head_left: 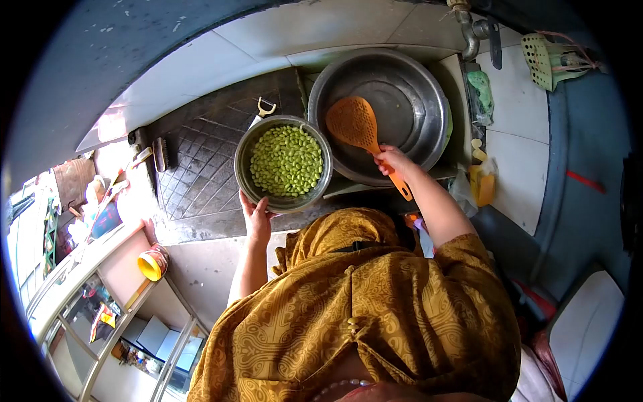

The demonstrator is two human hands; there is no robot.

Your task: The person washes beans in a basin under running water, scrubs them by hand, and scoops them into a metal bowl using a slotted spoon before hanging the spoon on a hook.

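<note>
Green beans (pixel 286 161) fill much of a round metal bowl (pixel 244 183) on the dark grooved slab. My left hand (pixel 257 216) grips the near rim of that bowl, thumb and fingers around it. An orange slotted spoon (pixel 353 122) is in my right hand (pixel 393 164), fingers wrapped round its handle. Its perforated head is over the left part of a wide metal basin (pixel 429 100), which stands in the sink right of the bowl. No beans show on the spoon. Behind the bowl lies a peeler (pixel 266 107) with a pale head.
A tap (pixel 471 37) is at the back right. A brush (pixel 160 155) lies at the slab's left edge. Right of the basin are a green scrubber (pixel 480 94) and a yellow container (pixel 481 184). A yellow and red cup (pixel 153 262) stands at the lower left.
</note>
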